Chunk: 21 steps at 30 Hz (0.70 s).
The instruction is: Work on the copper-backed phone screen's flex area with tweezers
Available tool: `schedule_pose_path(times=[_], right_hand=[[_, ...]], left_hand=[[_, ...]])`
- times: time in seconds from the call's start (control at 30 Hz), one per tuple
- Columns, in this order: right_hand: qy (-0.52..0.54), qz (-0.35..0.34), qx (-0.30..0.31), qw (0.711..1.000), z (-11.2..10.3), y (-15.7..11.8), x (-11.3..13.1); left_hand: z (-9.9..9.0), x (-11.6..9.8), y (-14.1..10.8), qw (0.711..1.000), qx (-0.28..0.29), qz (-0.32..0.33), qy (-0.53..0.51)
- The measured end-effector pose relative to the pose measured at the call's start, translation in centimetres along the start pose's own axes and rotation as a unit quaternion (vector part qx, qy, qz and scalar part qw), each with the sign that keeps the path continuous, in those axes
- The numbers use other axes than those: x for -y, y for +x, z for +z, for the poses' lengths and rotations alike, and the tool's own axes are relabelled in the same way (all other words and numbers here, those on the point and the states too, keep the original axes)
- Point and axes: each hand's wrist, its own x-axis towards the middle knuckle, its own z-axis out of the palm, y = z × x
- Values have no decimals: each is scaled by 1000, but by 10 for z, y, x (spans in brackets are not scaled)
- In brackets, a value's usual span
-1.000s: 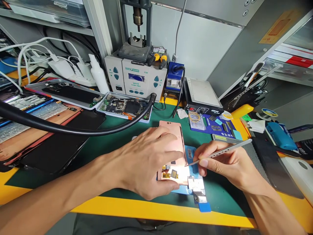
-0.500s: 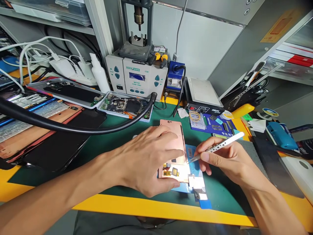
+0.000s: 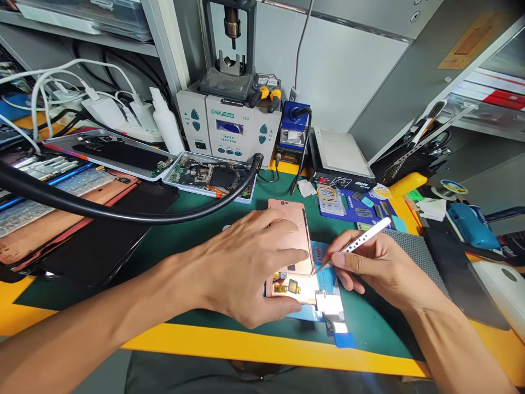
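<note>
A copper-backed phone screen (image 3: 301,227) lies with its back up, its lower part bright and bearing a small flex cable (image 3: 292,287). My left hand (image 3: 254,265) reaches across it from the left, holding it down with bent, spread fingers; the thumb is at its near edge. Between the thumb and fingers of my right hand (image 3: 369,265) are white-handled tweezers (image 3: 365,236), with their tips at the screen's right edge. Light blue film (image 3: 327,280) shows under the right side. A silvery flap with a blue tab (image 3: 343,339) sticks out at the lower right.
Behind stand a hot-air station (image 3: 229,128) and a flat heating plate (image 3: 342,156). Its black hose (image 3: 164,220) arches across the left. An opened phone (image 3: 211,175) and several phone parts lie at left. Tools on a blue mat (image 3: 365,210) are at right.
The tweezers and my right hand have shifted slightly left, and the handle's top end has swung left. Their tips stay by the screen's right edge. My left hand keeps its place.
</note>
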Motion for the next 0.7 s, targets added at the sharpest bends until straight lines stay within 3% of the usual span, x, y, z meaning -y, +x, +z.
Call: schedule_pose_path(times=[0.7], right_hand=[[0, 15, -4, 1000, -1, 1, 0]], left_hand=[[0, 1, 1, 1000, -9, 1, -2]])
